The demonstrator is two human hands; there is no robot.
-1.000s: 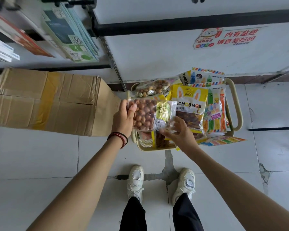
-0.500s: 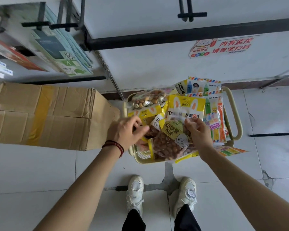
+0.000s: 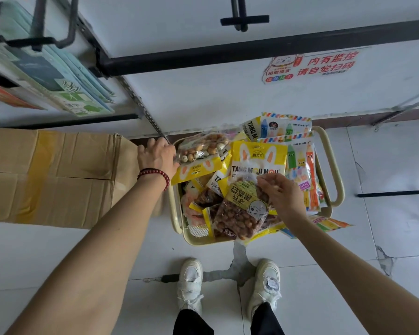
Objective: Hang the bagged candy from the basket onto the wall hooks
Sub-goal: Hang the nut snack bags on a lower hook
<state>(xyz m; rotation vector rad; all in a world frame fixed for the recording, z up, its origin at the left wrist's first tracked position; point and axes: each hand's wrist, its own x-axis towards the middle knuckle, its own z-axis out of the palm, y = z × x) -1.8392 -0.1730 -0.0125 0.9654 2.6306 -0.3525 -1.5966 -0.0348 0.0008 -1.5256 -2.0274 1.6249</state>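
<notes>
A cream basket (image 3: pixel 334 165) sits on the floor against the wall, heaped with candy bags. My right hand (image 3: pixel 279 193) pinches the top edge of a clear bag of brown candy with a yellow label (image 3: pixel 240 213), which lies over the basket's near side. At the basket's far left corner, my left hand (image 3: pixel 156 155) has its fingers curled on the left edge of a bag of speckled round candy (image 3: pixel 201 147). A yellow rabbit-print bag (image 3: pixel 258 157) lies in the middle. A black wall hook (image 3: pixel 240 19) sticks out above.
A big cardboard box (image 3: pixel 51 177) stands on the floor left of the basket. Booklets (image 3: pixel 65 93) hang from black hooks (image 3: pixel 38 39) at the upper left. A black rail (image 3: pixel 252 53) crosses the wall above a red sticker (image 3: pixel 310 66). My white shoes (image 3: pixel 191 281) stand on grey tiles.
My left hand let go of the brown candy bag and moved to the basket's far left corner. My right hand turned that bag and now holds it by the top.
</notes>
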